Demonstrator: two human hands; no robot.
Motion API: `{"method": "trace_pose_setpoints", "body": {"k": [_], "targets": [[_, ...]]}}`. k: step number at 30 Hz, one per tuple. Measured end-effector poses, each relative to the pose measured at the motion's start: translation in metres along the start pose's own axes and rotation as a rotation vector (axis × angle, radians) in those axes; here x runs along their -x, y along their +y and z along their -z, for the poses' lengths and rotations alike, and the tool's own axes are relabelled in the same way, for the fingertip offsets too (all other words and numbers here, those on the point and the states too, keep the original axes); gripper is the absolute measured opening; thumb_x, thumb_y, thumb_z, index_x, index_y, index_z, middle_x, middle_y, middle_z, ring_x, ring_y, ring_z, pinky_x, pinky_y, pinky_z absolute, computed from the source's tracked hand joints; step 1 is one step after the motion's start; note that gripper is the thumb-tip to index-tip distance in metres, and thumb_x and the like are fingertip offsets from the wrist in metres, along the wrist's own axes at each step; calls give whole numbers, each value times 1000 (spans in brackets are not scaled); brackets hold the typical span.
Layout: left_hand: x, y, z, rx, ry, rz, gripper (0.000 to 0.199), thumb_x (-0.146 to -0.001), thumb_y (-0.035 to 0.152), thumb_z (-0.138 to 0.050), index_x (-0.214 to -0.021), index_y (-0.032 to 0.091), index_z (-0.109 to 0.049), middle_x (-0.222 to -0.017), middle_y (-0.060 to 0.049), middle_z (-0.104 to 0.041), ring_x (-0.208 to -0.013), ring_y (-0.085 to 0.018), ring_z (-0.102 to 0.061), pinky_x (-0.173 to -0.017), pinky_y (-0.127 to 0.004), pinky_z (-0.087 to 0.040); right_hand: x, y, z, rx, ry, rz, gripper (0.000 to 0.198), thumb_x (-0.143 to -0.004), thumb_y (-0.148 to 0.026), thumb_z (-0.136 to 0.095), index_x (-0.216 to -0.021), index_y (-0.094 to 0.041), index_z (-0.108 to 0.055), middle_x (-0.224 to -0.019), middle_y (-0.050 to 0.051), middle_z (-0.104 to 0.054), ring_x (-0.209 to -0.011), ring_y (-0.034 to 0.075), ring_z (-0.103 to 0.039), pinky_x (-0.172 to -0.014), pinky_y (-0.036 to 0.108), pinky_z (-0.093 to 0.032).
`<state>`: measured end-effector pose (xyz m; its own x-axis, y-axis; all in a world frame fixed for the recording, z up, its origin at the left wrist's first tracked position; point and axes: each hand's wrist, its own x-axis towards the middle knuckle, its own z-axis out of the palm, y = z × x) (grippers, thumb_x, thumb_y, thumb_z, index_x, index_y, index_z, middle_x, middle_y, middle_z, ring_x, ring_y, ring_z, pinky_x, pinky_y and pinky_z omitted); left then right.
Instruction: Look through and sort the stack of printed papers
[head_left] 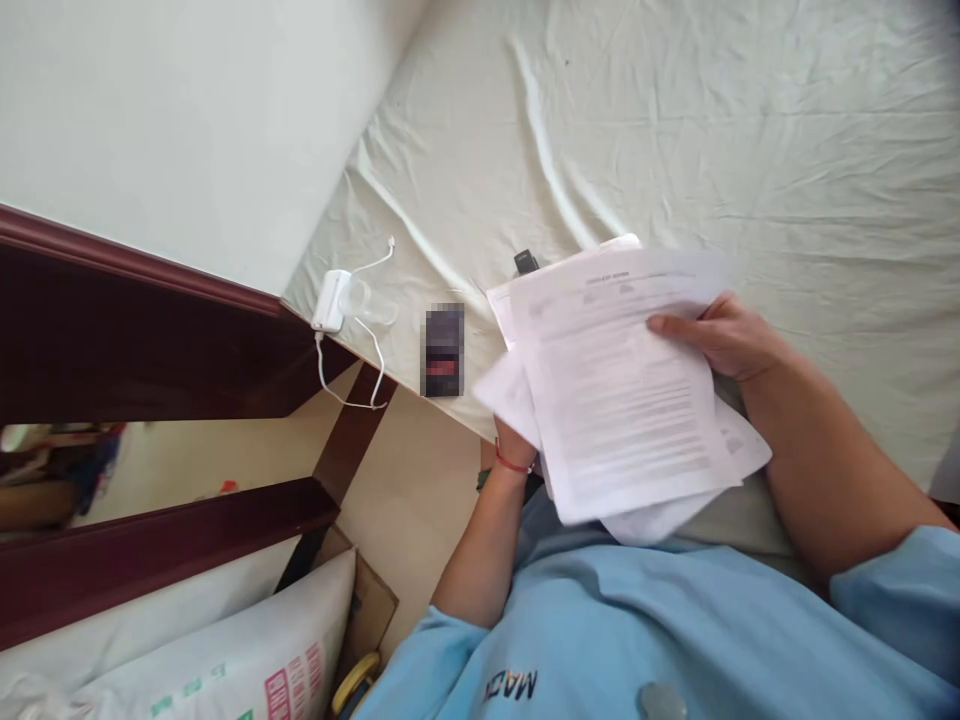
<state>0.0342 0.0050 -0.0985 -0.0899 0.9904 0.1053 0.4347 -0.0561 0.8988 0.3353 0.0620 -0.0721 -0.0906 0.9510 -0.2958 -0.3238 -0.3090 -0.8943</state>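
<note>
Several loose printed sheets of paper (615,400) are fanned unevenly in front of my body, above the pale bed sheet. My right hand (727,335) grips their right edge, thumb on top of the uppermost page and the other fingers hidden beneath. From the lower left, my left hand (514,435) reaches under the papers; its fingers are covered by them, and a red string circles the wrist. Another paper's edge shows behind the top page. A small black object (526,262) lies just past the papers' upper left corner.
A blurred-out dark rectangular object (444,350) lies near the bed's left edge. Beyond it are a white adapter (331,300) with a white cable and a clear round item (369,300). Dark red wooden rails (150,330) and a printed white sack (247,640) stand at left.
</note>
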Motion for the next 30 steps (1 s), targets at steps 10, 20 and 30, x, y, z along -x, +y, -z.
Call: {"method": "trace_pose_setpoints", "body": {"k": [10,20,30], "targets": [[2,3,2,141,30,81,40,-103,49,-54,-118,19,-76,-116,-9,-78,-108,-24,-73,-93,-35,-58,-7,4,-7,50,334,303,28,-74,-44,-94,-92,-30,-79,-109,5,-82,-104,33,-75,-99,53,-63],[2,1,2,69,0,10,49,-101,58,-60,-128,19,-69,-124,-12,-77,-116,-27,-72,-103,-42,-58,-9,8,-12,36,328,380,23,-79,-45,-90,-96,-32,-82,-106,4,-82,-108,34,-77,-97,51,-66],[3,-1,0,57,1,28,49,-101,53,-61,-138,21,-61,-130,-12,-72,-121,-28,-69,-105,-40,-56,-9,8,-17,48,314,335,22,-76,-44,-91,-87,-26,-82,-93,3,-82,-84,24,-78,-83,42,-68]]}}
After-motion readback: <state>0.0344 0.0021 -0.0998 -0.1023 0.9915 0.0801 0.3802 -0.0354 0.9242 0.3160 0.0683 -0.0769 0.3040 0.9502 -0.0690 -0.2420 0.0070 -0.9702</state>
